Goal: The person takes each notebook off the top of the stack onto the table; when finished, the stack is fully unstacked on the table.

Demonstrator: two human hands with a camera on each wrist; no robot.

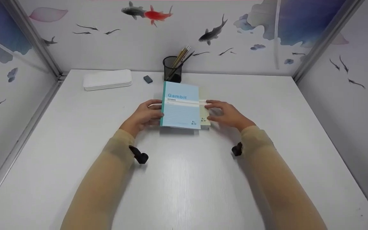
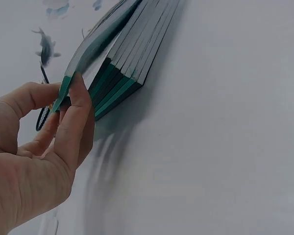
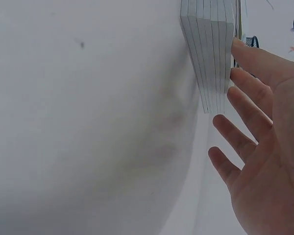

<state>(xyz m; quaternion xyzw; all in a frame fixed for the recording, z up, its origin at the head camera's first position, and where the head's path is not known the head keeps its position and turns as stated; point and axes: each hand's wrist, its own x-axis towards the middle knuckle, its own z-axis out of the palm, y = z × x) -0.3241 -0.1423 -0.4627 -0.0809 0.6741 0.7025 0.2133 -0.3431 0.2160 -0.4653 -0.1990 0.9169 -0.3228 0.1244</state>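
A light blue notebook (image 1: 180, 113) with a green spine lies over a stack of several notebooks (image 1: 205, 118), shifted left so a pale yellow-green cover shows at the right. My left hand (image 1: 141, 115) pinches the blue notebook at its spine. In the left wrist view, that notebook's spine edge (image 2: 64, 88) is raised off the stack, between thumb and fingers. My right hand (image 1: 227, 113) is at the stack's right side with fingers spread. The right wrist view shows its thumb and some fingertips at the page edges (image 3: 210, 54), the lower fingers apart from them.
Behind the notebooks stands a black mesh pen holder (image 1: 172, 70) with pencils. A dark eraser (image 1: 148, 79) and a white case (image 1: 107, 80) lie at the back left of the white table (image 1: 184, 179). Printed panels enclose the table's back and sides.
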